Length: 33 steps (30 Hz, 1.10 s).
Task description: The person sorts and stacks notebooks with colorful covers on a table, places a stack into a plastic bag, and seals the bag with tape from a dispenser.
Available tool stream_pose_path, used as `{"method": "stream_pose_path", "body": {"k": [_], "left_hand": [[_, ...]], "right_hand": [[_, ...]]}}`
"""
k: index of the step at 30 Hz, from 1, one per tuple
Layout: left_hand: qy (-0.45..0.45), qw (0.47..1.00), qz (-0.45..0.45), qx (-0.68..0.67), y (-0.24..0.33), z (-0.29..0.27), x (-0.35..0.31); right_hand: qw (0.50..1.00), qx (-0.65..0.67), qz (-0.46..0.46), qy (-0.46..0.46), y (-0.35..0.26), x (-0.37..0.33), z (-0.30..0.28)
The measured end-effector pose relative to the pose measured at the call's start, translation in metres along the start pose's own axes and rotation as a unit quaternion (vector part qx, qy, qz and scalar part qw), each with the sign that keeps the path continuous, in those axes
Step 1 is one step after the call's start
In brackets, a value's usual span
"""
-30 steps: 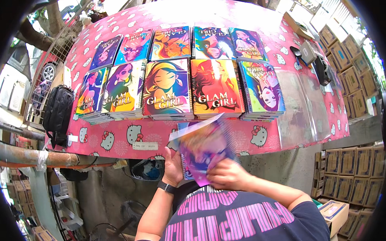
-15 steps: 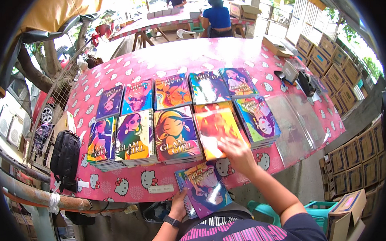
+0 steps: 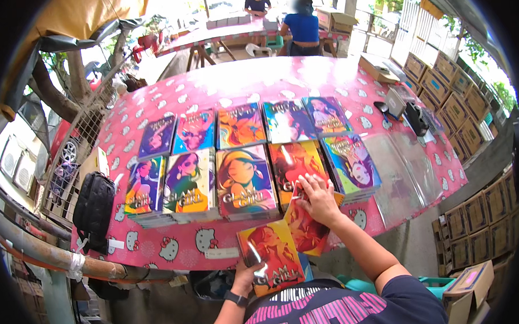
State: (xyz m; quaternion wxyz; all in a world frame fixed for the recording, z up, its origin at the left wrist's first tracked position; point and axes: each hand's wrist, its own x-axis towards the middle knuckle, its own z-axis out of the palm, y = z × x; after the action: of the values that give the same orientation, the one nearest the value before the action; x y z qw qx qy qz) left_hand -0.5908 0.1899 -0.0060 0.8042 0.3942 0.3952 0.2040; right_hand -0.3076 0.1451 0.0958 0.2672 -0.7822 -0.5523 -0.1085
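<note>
L hand (image 3: pixel 248 275), near torso, grips yellow-red illustrated notebook (image 3: pixel 271 248) by L edge; R hand (image 3: pixel 319 201) lies flat-ish on 2nd red notebook (image 3: pixel 307 229), pinch unclear, long axis approx. fore-aft. Red-cover notebook stack (image 3: pixel 296 159) just beyond, R hand nearer.

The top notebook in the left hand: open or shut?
Shut: the notebook lies with its red-and-yellow cover facing up, no inside pages showing.

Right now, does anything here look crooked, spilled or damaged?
The red notebook under the right hand slants against the straighter rows of notebooks, probably from handling. In the near row, only the rightmost cover is upside down. I see no spill or damage.
</note>
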Motion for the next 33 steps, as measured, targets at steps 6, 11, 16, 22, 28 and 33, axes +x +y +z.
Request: {"method": "stream_pose_path", "body": {"k": [6,11,16,22,28,33], "left_hand": [[0.05,0.999,0.019,0.003,-0.009,-0.005,-0.002],[0.033,0.999,0.012,-0.014,-0.003,-0.001,-0.008],[0.066,0.993,0.0,-0.096,-0.005,-0.003,-0.004],[0.052,0.989,0.01,-0.137,0.003,-0.004,-0.004],[0.004,0.987,0.009,-0.16,0.006,-0.031,-0.016],[-0.106,0.974,0.003,-0.199,0.037,-0.029,-0.024]], "right_hand": [[0.987,0.142,-0.055,-0.059,0.0,0.045,-0.042],[0.98,0.116,-0.105,-0.123,0.033,0.11,0.004],[0.996,-0.078,-0.021,-0.028,0.087,0.141,0.083],[0.98,-0.142,-0.141,-0.018,0.136,0.171,0.075],[0.955,0.122,-0.212,0.168,0.008,0.134,-0.026],[0.869,0.256,-0.341,-0.252,-0.084,-0.029,-0.051]]}}
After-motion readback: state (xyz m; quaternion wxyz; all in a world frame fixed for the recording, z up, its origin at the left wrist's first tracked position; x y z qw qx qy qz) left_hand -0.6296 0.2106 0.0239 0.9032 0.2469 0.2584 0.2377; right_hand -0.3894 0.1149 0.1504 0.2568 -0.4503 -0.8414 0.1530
